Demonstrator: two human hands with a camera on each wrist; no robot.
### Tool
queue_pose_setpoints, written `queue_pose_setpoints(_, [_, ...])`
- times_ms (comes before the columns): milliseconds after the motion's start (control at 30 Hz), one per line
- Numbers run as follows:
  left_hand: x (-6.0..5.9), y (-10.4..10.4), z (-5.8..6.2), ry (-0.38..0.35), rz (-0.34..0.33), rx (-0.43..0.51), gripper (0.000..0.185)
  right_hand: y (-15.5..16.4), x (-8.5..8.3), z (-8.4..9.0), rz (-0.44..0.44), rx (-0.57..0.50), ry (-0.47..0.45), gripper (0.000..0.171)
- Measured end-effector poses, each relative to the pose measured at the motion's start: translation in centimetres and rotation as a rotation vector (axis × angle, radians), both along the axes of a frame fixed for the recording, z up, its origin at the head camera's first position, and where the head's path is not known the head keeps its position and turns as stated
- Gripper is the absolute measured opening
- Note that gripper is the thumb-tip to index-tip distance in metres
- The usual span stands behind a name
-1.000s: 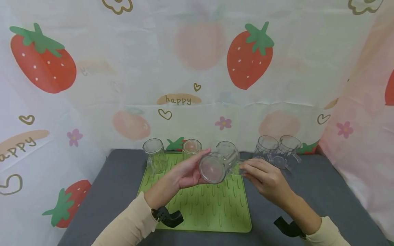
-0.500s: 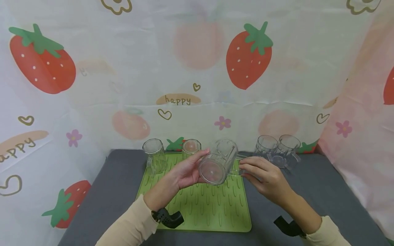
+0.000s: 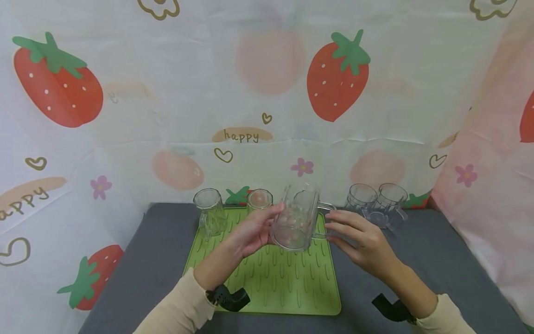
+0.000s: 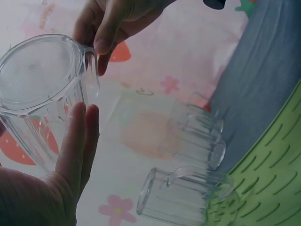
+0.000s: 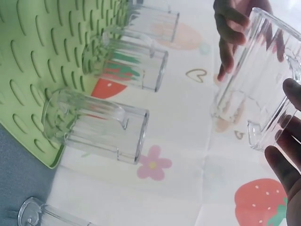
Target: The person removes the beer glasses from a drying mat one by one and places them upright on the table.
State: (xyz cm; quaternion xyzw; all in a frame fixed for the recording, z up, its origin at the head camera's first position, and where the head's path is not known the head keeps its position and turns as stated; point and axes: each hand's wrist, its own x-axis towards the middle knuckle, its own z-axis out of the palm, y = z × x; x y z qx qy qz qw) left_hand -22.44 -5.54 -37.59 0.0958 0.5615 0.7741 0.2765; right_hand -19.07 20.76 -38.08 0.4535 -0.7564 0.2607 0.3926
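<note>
A clear glass mug (image 3: 296, 222) is held up over the green mat (image 3: 288, 287), its bottom tipped slightly toward me. My left hand (image 3: 254, 232) grips the mug's body from the left, thumb on the near side. At the right, my right hand (image 3: 360, 239) pinches the handle (image 3: 323, 235) with its fingertips. In the left wrist view the thumb of the right hand (image 4: 117, 26) lies at the handle. The right wrist view shows the mug (image 5: 249, 80) from its handle side, with several fingers around the handle.
Along the mat's back edge stand clear mugs, one at the left (image 3: 210, 213), one in the middle (image 3: 259, 200) and one partly behind the held mug. Two more mugs (image 3: 360, 199) stand close together on the dark grey cloth (image 3: 400, 273) at the right. A patterned curtain (image 3: 267, 102) hangs behind.
The held mug has turned from bottom facing me to more upright, its rim rising. Its handle shows more plainly now. Both hands stay in nearly the same place.
</note>
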Motion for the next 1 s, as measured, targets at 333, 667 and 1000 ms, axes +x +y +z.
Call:
queue_pose_setpoints(333, [0.6,-0.5,-0.2,0.19,0.031,-0.062,0.066,0.3,0.0,-0.2,0.066,-0.151,-0.068,0.034])
queue_pose_setpoints(667, [1.6,-1.0,-1.1,0.35,0.032,-0.056,0.098,0.7,1.3,-0.1,0.094,-0.361,-0.5,0.048])
queue_pose_setpoints(1000, [2.2,-1.1,-2.1,0.447,-0.018,-0.03,0.106,0.7,1.5,-0.5,0.103,-0.51,-0.87,0.039])
